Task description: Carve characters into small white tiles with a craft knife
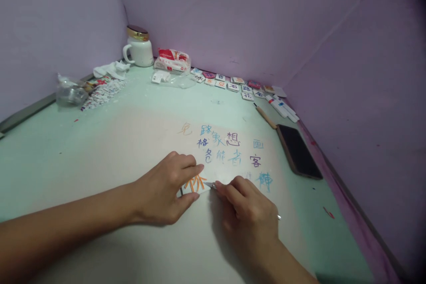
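A small white tile [197,184] with a thick orange character lies on the table in front of me. My left hand [168,186] is closed around its left side, index finger and thumb gripping it along the top and bottom edges. My right hand [251,213] is closed on a slim craft knife [212,185]. The pointed metal blade reaches the tile's right edge, beside the orange strokes. Most of the knife's handle is hidden in my fingers, and a pale end shows behind the hand.
Coloured characters [233,139] are written on the table beyond my hands. A phone [298,151], a wooden-handled tool [265,116] and white markers [282,108] lie right. Character tiles [233,86], a tissue pack [173,60] and lidded mug [140,49] line the wall. Scraps [104,93] lie left.
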### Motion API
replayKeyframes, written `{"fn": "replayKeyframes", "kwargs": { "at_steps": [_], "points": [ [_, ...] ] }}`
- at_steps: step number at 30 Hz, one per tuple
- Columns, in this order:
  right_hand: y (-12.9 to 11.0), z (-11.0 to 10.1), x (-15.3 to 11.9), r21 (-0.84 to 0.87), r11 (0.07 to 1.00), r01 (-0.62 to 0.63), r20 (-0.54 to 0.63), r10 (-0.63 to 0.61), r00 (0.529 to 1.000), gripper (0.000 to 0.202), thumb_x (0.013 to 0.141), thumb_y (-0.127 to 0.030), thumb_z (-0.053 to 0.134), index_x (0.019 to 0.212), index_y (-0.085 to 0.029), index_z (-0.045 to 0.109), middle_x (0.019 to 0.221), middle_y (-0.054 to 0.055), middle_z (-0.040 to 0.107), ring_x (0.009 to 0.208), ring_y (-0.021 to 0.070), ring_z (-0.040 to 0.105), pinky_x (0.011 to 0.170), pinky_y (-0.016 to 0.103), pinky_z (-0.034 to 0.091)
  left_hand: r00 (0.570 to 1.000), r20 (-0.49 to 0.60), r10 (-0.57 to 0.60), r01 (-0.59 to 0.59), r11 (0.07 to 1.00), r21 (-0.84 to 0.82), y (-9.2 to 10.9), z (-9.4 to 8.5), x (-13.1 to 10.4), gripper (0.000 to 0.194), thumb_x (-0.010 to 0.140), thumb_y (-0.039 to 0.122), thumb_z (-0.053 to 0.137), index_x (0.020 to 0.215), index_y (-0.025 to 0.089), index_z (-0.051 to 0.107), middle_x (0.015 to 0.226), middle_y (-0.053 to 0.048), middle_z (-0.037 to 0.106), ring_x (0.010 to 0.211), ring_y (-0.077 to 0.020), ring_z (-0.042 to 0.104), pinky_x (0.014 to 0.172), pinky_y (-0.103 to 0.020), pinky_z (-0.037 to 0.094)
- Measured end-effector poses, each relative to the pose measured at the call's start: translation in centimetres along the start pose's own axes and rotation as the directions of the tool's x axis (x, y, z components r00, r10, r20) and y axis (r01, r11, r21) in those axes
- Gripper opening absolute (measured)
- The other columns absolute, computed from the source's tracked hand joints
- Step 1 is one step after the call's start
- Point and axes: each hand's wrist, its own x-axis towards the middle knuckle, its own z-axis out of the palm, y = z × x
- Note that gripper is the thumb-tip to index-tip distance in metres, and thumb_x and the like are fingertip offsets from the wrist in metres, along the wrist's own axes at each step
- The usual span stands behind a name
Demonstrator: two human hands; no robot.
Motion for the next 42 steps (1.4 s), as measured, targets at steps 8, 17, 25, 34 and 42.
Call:
{"fn": "replayKeyframes", "kwargs": {
  "at_steps": [8,17,25,34,42],
  "points": [
    [-0.35,0.2,-0.06,-0.005,0.999,-0.044,-0.025,0.044,0.999,0.03,0.083,-0.011,0.043,0.078,-0.017,0.072,0.058,0.002,0.055,0.051,0.0139,0.049,0.044,0.026,0.024,1.0,-0.008,0.018,-0.018,1.0,0.007,0.03,-0.04,0.07,0.039,0.082,0.021,0.052,0.118,0.009,0.055,0.092,-0.01,0.058,0.08,-0.0222,0.053,0.074,-0.039,0.044],
    [-0.23,0.51,-0.31,-0.028,0.999,-0.042,-0.032,0.041,0.999,0.03,0.085,-0.013,0.043,0.079,-0.015,0.072,0.058,0.004,0.055,0.051,0.015,0.049,0.044,0.026,0.023,1.0,-0.014,0.008,-0.007,1.0,0.009,0.18,0.01,0.11,0.036,0.082,0.021,0.052,0.116,0.008,0.055,0.089,-0.009,0.057,0.076,-0.0213,0.053,0.072,-0.038,0.045],
    [-0.19,0.53,-0.15,-0.034,0.999,-0.031,-0.035,0.029,0.999,0.029,0.085,-0.012,0.043,0.079,-0.015,0.072,0.058,0.004,0.055,0.052,0.0153,0.05,0.044,0.026,0.023,1.0,-0.02,0.007,-0.007,1.0,0.009,0.25,-0.07,0.11,0.033,0.082,0.021,0.053,0.112,0.007,0.057,0.087,-0.009,0.057,0.075,-0.0206,0.052,0.071,-0.037,0.044],
    [0.04,0.49,-0.12,-0.008,0.999,-0.034,-0.009,0.033,0.999,0.028,0.086,-0.013,0.044,0.081,-0.016,0.071,0.059,0.003,0.055,0.053,0.0155,0.051,0.044,0.026,0.023,1.0,-0.021,0.009,-0.009,1.0,0.006,0.11,0.05,0.11,0.036,0.082,0.022,0.052,0.115,0.008,0.056,0.088,-0.009,0.057,0.075,-0.0203,0.052,0.071,-0.036,0.044],
    [0.13,0.58,-0.13,-0.017,0.999,-0.035,-0.019,0.034,0.999,0.028,0.085,-0.012,0.044,0.08,-0.016,0.072,0.059,0.004,0.055,0.053,0.0159,0.051,0.044,0.026,0.024,1.0,-0.014,0.01,-0.01,1.0,0.011,0.16,-0.06,0.06,0.035,0.082,0.022,0.052,0.113,0.007,0.057,0.089,-0.01,0.057,0.076,-0.0207,0.051,0.071,-0.037,0.044]
  ]
}}
